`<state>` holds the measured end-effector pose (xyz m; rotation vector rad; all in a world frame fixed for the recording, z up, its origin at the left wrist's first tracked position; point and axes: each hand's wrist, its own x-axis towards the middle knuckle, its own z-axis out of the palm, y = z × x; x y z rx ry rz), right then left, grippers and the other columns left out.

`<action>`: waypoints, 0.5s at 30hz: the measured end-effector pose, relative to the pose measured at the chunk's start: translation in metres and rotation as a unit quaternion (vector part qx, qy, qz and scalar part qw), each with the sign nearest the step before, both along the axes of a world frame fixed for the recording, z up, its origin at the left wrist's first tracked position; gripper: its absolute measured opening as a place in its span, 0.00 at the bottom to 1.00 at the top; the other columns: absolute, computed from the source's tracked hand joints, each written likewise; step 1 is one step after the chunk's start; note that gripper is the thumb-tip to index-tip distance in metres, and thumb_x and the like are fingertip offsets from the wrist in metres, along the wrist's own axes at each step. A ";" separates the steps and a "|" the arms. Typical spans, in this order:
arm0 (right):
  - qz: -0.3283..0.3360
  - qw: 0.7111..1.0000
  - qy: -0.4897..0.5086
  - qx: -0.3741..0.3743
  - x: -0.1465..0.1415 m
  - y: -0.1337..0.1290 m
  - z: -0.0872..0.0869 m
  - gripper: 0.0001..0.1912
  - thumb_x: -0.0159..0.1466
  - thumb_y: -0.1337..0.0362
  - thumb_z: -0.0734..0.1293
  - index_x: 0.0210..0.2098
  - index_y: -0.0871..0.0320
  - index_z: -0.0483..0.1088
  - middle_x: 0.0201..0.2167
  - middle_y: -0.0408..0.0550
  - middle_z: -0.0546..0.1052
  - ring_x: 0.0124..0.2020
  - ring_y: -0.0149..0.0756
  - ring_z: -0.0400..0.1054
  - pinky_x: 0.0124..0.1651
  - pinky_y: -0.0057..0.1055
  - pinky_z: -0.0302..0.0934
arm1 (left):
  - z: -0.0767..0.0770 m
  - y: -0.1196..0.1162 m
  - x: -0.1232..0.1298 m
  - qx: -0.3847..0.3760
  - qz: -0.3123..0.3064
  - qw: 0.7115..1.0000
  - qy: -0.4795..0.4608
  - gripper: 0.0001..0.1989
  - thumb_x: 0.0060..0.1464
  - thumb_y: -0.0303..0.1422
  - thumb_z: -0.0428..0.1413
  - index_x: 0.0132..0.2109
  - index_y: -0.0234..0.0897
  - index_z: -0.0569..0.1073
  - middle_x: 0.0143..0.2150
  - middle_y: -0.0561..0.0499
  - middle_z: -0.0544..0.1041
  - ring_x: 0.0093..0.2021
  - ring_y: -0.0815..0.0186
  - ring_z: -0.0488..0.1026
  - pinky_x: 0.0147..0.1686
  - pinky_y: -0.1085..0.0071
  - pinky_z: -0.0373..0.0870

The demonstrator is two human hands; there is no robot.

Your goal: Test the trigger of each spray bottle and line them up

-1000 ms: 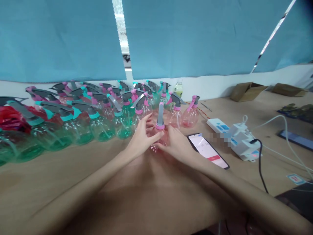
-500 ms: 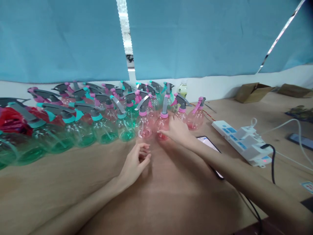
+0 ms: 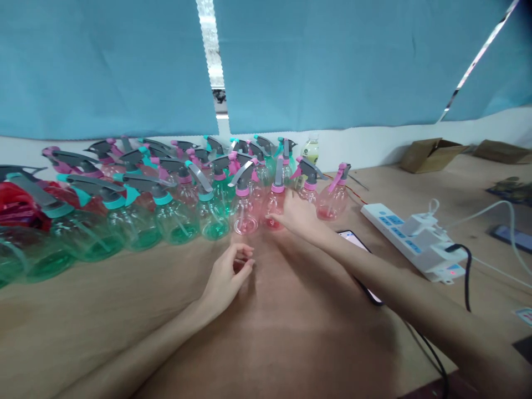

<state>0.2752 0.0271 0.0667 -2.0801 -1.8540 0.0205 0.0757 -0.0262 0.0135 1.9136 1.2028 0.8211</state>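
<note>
My right hand point(image 3: 297, 215) is wrapped around the body of a pink spray bottle point(image 3: 274, 206) with a pink collar and grey trigger head, standing upright in the front row. Its fingertips are partly hidden behind the bottle. My left hand point(image 3: 233, 270) hovers over the table, fingers loosely curled and thumb apart, holding nothing. Just beyond it stands another pink spray bottle point(image 3: 245, 213). Left of that, a green spray bottle point(image 3: 211, 216) with a teal collar continues the row. A further pink spray bottle point(image 3: 331, 200) stands right of my right hand.
Several more pink and green spray bottles crowd the back left, near red plastic film point(image 3: 25, 205). Under my right forearm lies a phone point(image 3: 353, 238). A white power strip point(image 3: 399, 230) with plugs and cables sits to the right. A cardboard box point(image 3: 428, 155) is farther back.
My right hand and the pink spray bottle it holds have shifted slightly away, towards the rows. My left hand has barely moved.
</note>
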 end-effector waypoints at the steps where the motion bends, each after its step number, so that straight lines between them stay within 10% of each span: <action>1: 0.001 1.000 0.005 0.003 0.001 -0.004 0.001 0.34 0.58 0.50 0.69 0.55 0.67 0.60 0.50 0.69 0.72 0.48 0.57 0.71 0.44 0.45 0.64 | 0.000 0.000 0.000 -0.002 0.000 1.000 0.001 0.06 0.57 0.31 0.51 0.43 0.38 0.66 0.43 0.48 0.73 0.42 0.62 0.74 0.41 0.65 0.71; 10: -0.005 0.990 0.101 0.098 0.064 -0.047 -0.008 0.13 0.63 0.58 0.64 0.44 0.57 0.70 0.45 0.50 0.78 0.45 0.47 0.72 0.45 0.40 0.63 | -0.003 0.004 0.000 -0.005 0.002 1.000 0.004 0.06 0.57 0.33 0.52 0.42 0.38 0.67 0.41 0.50 0.74 0.39 0.64 0.74 0.42 0.66 0.69; 15: -0.029 0.975 0.161 0.153 0.091 -0.037 -0.027 0.19 0.61 0.53 0.64 0.46 0.60 0.70 0.47 0.55 0.77 0.48 0.49 0.71 0.48 0.43 0.62 | -0.002 0.009 0.015 -0.002 0.001 1.000 -0.009 0.07 0.57 0.34 0.51 0.41 0.37 0.68 0.40 0.49 0.74 0.40 0.63 0.74 0.43 0.65 0.68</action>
